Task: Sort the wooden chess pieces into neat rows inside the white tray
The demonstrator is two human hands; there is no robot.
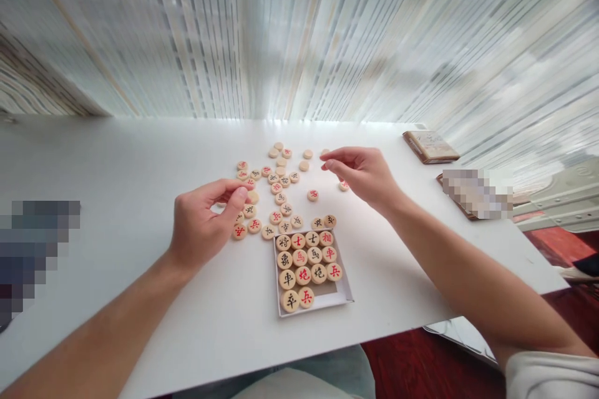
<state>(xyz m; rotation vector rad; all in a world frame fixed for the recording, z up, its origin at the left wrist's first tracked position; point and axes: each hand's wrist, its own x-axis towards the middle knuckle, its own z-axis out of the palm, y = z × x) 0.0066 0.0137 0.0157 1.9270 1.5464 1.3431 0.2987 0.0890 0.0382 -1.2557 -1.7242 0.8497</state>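
Round wooden xiangqi pieces with red or black characters lie scattered over the white table; some show blank faces. In front of them a shallow white box [347, 303] holds rows of pieces, with a gap at its lower right. My left hand [206, 218] is left of the box, thumb and forefinger closed on a blank-faced piece [253, 197]. My right hand [362, 174] hovers at the right of the scatter, its thumb and forefinger apart with nothing visible between them. Near its fingertips are a blank-faced piece [324, 153] and a red-marked piece [344, 186].
A flat brown box [430, 146] stands at the table's back right, with another flat item [461, 198], partly blurred, nearer. Striped curtains [262, 37] hang behind the table [140, 156]. A blurred dark object [32, 255] is at the far left.
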